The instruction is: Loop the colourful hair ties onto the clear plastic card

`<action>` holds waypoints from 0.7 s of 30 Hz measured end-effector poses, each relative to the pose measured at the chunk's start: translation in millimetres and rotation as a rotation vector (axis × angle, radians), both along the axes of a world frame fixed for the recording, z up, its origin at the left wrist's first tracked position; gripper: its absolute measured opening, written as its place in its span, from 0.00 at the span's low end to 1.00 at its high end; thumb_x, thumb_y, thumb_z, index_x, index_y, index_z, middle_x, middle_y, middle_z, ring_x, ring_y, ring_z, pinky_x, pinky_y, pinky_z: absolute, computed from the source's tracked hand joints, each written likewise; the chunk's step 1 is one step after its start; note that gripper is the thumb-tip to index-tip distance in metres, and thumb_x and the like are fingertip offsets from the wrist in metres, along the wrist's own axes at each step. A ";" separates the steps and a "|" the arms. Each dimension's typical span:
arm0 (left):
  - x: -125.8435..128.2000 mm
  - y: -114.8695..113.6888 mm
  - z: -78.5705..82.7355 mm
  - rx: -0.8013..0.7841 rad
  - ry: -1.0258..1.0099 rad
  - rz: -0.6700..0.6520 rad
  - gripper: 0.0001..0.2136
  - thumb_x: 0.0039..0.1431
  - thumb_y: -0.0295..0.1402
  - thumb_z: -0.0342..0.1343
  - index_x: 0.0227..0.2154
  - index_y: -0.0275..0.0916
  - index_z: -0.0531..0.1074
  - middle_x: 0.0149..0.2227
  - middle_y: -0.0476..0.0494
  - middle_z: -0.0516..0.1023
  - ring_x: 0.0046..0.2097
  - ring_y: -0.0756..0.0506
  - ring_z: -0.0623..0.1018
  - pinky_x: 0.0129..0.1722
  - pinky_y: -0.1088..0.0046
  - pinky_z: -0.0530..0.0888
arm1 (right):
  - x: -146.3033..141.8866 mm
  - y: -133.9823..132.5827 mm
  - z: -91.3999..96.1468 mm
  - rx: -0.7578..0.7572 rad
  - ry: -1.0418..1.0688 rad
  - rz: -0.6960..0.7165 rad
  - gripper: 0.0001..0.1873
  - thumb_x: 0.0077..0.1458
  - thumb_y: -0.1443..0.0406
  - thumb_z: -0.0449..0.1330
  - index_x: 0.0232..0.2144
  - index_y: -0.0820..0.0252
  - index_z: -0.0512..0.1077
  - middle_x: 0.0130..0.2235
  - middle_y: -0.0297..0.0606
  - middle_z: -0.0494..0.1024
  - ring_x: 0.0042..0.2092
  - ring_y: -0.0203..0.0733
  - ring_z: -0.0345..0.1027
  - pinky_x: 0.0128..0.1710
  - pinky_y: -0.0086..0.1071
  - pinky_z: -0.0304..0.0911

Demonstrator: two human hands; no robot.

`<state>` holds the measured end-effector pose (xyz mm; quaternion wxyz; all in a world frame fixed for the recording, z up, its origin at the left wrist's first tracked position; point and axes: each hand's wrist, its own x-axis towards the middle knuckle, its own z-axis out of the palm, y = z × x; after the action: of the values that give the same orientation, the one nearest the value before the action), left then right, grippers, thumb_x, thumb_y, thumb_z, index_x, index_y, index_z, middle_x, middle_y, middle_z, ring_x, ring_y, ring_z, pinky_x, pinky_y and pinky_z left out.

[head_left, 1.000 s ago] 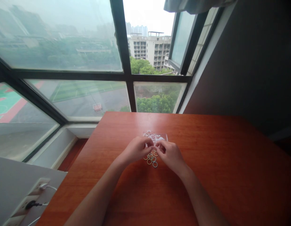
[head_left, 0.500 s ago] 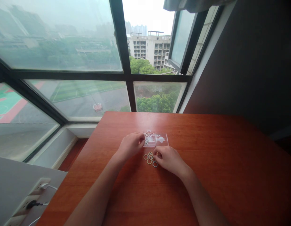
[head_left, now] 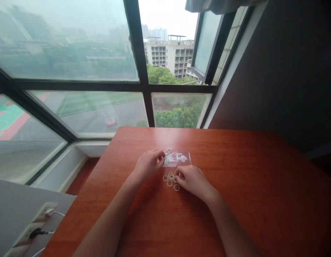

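Note:
A clear plastic box (head_left: 183, 159) with a white print lies open on the table, its left half holding several small rings (head_left: 172, 154). At its left edge is my left hand (head_left: 147, 165), thumb and fingers curled together against the side; what they grip is hidden. In front of the box, several pale yellow and greenish rings (head_left: 169, 183) lie in a loose pile. My right hand (head_left: 193, 179) reaches the pile's right side, with thumb and forefinger pinched on a ring (head_left: 175, 179) partly covered by the fingertips. One ring (head_left: 176, 187) lies apart just below them.
The reddish-brown wooden table (head_left: 251, 185) stretches to the right and ends at the windows (head_left: 178, 110) behind. A dark wall (head_left: 275, 82) rises on the right. At lower left, plugs with cables sit in a wall socket strip (head_left: 34, 228).
My right fingertips have shifted slightly at the pile's right side. The lowest ring has slid a little downward, away from the others. My left hand stays by the box.

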<state>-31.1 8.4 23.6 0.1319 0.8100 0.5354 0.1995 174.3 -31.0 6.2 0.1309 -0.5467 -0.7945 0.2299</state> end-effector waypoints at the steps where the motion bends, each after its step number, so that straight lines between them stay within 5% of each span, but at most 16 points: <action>1: 1.5 -0.9 1.4 -0.004 -0.025 -0.017 0.05 0.57 0.31 0.52 0.30 0.40 0.73 0.31 0.48 0.77 0.32 0.49 0.73 0.30 0.76 0.64 | 0.8 0.6 0.9 0.012 0.013 -0.020 0.05 0.53 0.66 0.58 0.28 0.55 0.74 0.28 0.31 0.77 0.29 0.34 0.66 0.27 0.27 0.46; 11: 18.4 -9.4 3.9 -0.196 -0.219 -0.232 0.07 0.58 0.32 0.53 0.30 0.37 0.75 0.28 0.48 0.77 0.29 0.52 0.71 0.28 0.79 0.63 | 1.6 3.9 -0.4 0.153 0.172 -0.115 0.06 0.57 0.62 0.57 0.32 0.55 0.74 0.26 0.31 0.75 0.28 0.35 0.65 0.31 0.27 0.53; 21: 22.0 -10.1 3.7 -0.182 -0.196 -0.243 0.06 0.56 0.31 0.54 0.27 0.36 0.75 0.27 0.48 0.76 0.28 0.52 0.70 0.28 0.79 0.62 | -0.4 2.8 1.4 0.211 0.204 -0.136 0.03 0.55 0.65 0.59 0.31 0.55 0.74 0.28 0.32 0.77 0.29 0.36 0.68 0.31 0.27 0.53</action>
<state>-9.1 -1.7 27.3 0.2794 0.8303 0.4338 0.2107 173.9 -28.2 7.7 0.2826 -0.5562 -0.7581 0.1900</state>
